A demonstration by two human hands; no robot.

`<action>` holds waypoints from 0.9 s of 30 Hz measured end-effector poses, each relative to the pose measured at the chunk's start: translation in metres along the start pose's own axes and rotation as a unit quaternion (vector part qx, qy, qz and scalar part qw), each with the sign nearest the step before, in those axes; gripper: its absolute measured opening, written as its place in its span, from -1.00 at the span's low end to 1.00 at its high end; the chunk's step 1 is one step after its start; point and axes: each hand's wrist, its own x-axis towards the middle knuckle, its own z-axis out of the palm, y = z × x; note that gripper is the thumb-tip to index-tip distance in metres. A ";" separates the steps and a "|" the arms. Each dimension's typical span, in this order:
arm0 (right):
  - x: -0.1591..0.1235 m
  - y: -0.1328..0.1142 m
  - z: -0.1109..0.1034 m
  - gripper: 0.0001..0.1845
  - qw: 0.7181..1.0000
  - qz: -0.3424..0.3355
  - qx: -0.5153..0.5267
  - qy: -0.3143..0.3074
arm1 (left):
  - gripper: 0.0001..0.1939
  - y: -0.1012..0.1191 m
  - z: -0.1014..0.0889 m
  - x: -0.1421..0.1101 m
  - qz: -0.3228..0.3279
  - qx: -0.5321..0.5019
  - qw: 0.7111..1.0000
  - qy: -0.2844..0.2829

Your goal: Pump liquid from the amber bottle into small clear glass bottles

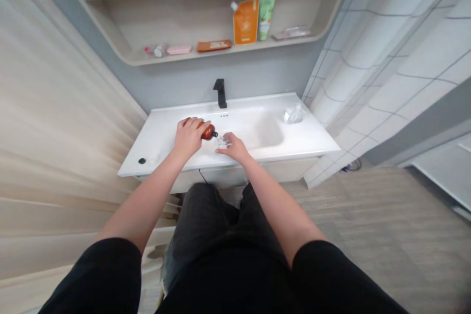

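My left hand [190, 136] is wrapped round a brown bottle [208, 132], which lies tilted on its side with its dark open-looking neck pointing right. Just beyond that neck, my right hand [234, 148] grips a small clear cup [222, 141] between thumb and fingers. Bottle mouth and cup rim are very close; whether they touch or liquid flows, I cannot make out. Both are held above the white sink [253, 125], left of its basin's middle. The far side of the bottle is hidden by my left fingers.
A black faucet [221, 94] rises behind my hands. Crumpled clear plastic [293, 114] lies on the sink's right side, and a small black round piece [142, 161] at the front left. Overhead, a shelf [165, 59] holds an orange pouch [246, 22] and a green tube [265, 17].
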 end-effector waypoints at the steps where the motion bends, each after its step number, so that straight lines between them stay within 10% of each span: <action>1: 0.000 0.000 0.000 -0.14 1.000 -0.001 0.002 0.000 | -0.37 -0.001 0.000 0.000 0.003 0.003 1.000 0.003; 27: 0.000 -0.001 0.000 -0.21 1.000 0.003 -0.008 0.000 | -0.39 -0.004 -0.006 0.003 0.008 0.010 1.000 0.010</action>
